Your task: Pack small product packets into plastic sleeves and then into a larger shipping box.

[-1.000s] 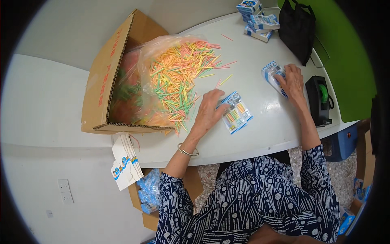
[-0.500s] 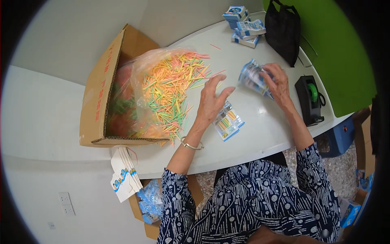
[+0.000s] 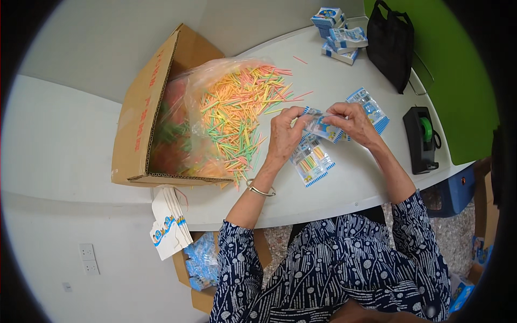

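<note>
My left hand (image 3: 285, 134) and my right hand (image 3: 355, 124) pinch a small clear plastic packet (image 3: 323, 129) with blue print between them, one hand at each end, just above the table. Below it lies a similar packet (image 3: 313, 162), striped blue along its edge, with several thin coloured sticks showing inside. Beyond my right hand rest more blue-and-clear packets (image 3: 371, 110), partly covered by that hand. Left of my left hand spreads a large heap of thin yellow, orange, pink and green sticks (image 3: 237, 107), spilling from a clear plastic bag (image 3: 191, 99).
A cardboard box (image 3: 141, 107) lies on its side behind the heap. Small blue-and-white boxes (image 3: 339, 37), a black bag (image 3: 390, 46) and a black tape dispenser (image 3: 421, 140) stand on the right. White printed cards (image 3: 171, 223) hang at the front left edge, above an open carton of blue packets (image 3: 202, 261).
My right hand has come left with a packet from the bunch, and my left hand has closed on its other end. The other packets now lie on the table at the right.
</note>
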Demonstrator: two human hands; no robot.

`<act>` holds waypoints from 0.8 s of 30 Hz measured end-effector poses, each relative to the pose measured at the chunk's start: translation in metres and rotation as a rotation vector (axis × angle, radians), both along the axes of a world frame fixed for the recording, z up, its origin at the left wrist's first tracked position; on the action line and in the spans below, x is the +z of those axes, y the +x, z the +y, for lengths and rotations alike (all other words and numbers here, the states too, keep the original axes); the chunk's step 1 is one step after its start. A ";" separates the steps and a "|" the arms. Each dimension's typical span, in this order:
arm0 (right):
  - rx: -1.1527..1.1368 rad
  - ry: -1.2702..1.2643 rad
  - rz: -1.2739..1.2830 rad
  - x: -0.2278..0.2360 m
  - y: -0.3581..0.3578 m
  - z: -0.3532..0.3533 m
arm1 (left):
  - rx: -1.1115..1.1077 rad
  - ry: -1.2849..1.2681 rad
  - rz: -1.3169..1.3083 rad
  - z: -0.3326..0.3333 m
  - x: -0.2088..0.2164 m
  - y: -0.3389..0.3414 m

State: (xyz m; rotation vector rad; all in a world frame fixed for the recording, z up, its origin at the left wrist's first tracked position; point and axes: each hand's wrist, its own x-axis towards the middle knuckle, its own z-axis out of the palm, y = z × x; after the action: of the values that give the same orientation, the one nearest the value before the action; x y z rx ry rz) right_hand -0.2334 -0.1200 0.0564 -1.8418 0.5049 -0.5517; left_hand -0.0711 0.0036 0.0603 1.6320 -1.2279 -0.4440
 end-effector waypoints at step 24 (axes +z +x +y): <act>-0.038 0.199 0.058 -0.043 0.002 -0.011 | 0.176 0.276 -1.171 -0.062 -0.054 0.099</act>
State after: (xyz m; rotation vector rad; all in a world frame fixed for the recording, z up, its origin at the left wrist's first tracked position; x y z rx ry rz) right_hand -0.2316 -0.1314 0.0137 -1.6649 0.6128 -0.4573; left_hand 0.0275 -0.0581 0.0066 2.3085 -1.8570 0.5939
